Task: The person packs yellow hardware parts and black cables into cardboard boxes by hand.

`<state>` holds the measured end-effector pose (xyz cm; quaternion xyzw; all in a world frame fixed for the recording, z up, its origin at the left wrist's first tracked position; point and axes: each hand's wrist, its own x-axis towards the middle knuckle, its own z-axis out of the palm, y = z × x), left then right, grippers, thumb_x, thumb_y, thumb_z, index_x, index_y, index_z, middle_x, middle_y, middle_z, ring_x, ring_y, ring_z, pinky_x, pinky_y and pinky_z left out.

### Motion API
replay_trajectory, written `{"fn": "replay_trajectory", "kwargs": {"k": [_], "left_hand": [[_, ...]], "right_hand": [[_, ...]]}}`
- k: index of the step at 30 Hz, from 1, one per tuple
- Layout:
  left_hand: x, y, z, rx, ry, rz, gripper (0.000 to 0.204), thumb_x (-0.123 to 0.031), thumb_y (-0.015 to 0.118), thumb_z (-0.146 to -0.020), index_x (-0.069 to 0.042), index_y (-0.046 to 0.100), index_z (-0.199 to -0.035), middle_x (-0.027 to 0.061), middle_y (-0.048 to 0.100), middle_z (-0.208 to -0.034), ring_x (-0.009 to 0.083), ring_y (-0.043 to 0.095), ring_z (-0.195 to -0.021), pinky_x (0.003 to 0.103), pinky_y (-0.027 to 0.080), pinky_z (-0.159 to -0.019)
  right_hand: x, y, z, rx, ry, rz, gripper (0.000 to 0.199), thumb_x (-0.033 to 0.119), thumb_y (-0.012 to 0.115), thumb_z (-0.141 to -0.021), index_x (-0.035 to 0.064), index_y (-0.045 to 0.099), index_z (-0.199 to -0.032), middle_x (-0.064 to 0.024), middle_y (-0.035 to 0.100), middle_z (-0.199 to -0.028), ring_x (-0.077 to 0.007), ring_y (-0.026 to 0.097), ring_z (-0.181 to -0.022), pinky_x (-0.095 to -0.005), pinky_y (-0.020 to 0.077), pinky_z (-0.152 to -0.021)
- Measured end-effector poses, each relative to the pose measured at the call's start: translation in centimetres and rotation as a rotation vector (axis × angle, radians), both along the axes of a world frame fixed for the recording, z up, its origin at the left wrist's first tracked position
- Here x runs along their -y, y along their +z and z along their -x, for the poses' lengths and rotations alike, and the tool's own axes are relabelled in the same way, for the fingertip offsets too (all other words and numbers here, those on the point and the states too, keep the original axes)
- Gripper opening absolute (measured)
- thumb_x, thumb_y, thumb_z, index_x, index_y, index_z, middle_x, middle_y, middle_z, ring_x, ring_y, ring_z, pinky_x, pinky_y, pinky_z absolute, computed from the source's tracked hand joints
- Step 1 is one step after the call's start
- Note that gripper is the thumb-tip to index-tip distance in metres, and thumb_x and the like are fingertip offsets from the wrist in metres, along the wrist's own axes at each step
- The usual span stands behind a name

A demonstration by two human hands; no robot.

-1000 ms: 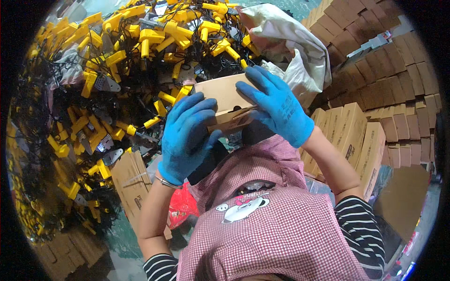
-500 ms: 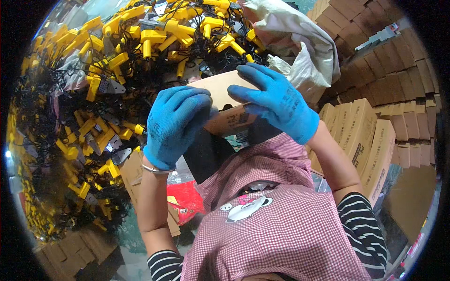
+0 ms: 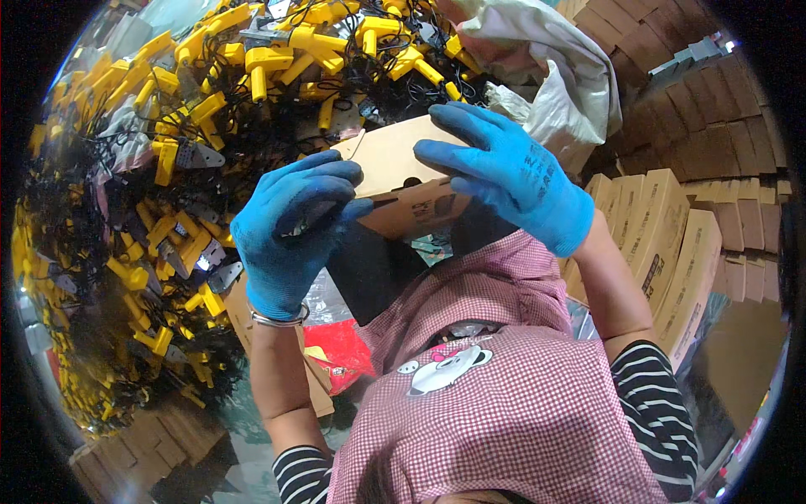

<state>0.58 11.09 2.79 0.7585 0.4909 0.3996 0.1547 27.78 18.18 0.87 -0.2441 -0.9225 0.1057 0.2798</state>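
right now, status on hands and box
Right hand gripping cardboard box; left hand at its left end. Corded yellow tools heaped beyond, apparently not blocking.

Head fisheye: scene is viewed downward and forward from above the checked apron (image 3: pixel 504 412); cardboard box (image 3: pixel 389 160) is framed close.

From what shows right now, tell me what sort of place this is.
Likely a workshop or warehouse packing area: a big heap of yellow items with black cords, stacked brown cartons, and a cardboard box between a gloved left hand and right hand.
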Motion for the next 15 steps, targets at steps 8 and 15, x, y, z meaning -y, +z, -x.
{"fn": "replay_trajectory", "kwargs": {"k": [8, 15], "left_hand": [[0.2, -2.9, -0.8, -0.037, 0.019, -0.143, 0.028, -0.001, 0.083, -0.074, -0.002, 0.071, -0.100, 0.0142, 0.074, -0.114, 0.0351, 0.065, -0.119, 0.044, 0.050, -0.102], [4.2, -1.2, -0.5, -0.452, -0.073, -0.047, 0.031, -0.017, 0.071, -0.082, -0.007, 0.072, -0.112, 0.0115, 0.066, -0.132, 0.0385, 0.050, -0.135, 0.054, 0.032, -0.116]], "right_hand": [[-0.3, -0.8, -0.1, 0.007, -0.049, -0.022, 0.043, 0.019, 0.068, -0.089, 0.0165, 0.061, -0.131, -0.0194, 0.055, -0.135, -0.0401, 0.054, -0.123, -0.0481, 0.0456, -0.104], [2.4, -1.7, 0.1, 0.089, -0.156, -0.070, 0.051, 0.023, 0.074, -0.078, 0.0232, 0.062, -0.127, -0.0139, 0.057, -0.133, -0.0371, 0.054, -0.123, -0.0491, 0.0470, -0.102]]}}
